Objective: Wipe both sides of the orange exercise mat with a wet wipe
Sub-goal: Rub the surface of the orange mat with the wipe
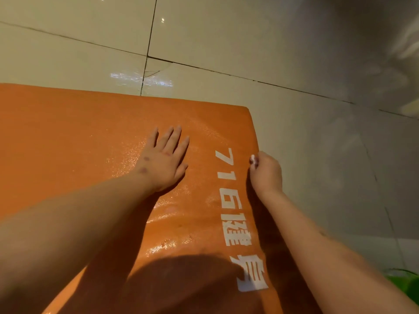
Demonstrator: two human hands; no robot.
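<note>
Glossy cream floor tiles [79, 48] fill the upper and right parts of the view; dark grout lines [150, 32] cross them, one running away from the viewer, another slanting across; a thin curved crack [154, 74] starts by their crossing; a pale glare patch [127, 76] lies there; a bright green object [405, 285], perhaps plastic, shows at the lower right corner.

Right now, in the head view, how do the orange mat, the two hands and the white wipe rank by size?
1. orange mat, largest by far.
2. left hand and right hand: about alike; the left lies spread, the right is curled.
3. wipe: smallest, only a bit shows.
</note>
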